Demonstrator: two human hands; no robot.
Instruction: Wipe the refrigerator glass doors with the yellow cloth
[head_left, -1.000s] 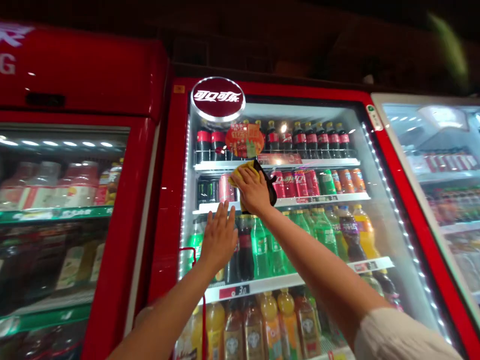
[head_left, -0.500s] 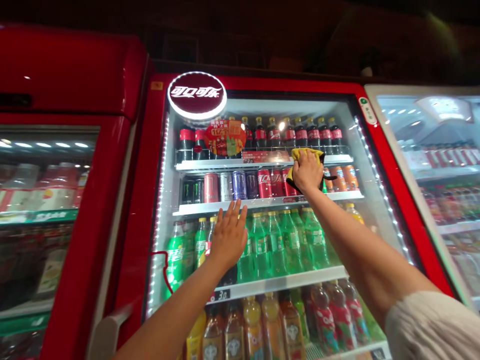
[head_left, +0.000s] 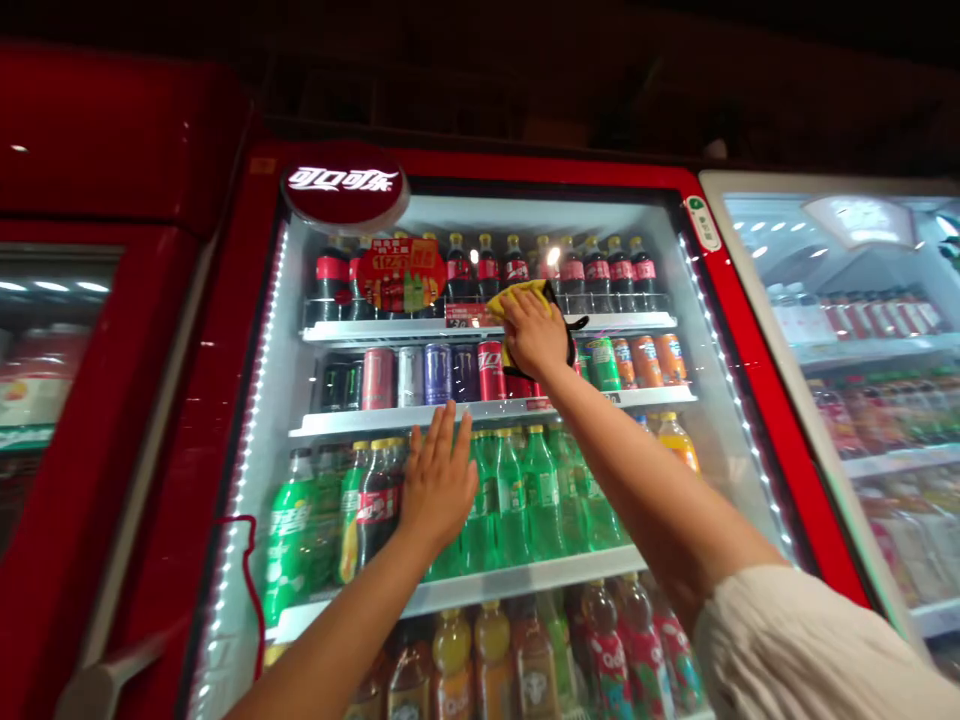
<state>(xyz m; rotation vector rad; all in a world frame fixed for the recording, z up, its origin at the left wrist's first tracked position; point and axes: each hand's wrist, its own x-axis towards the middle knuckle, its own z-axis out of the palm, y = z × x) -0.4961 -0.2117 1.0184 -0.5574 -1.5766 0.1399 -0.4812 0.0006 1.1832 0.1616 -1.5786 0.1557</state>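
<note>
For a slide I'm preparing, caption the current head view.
The right hand holds a yellow, black-edged cloth against a red-framed glass cooler door; the left hand is open before green plastic bottles.

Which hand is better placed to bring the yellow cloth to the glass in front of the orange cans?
The right hand, I'd judge: it holds the yellow cloth at the glass door and is nearer the orange cans. The left hand shows no cloth and sits lower, farther left.
</note>
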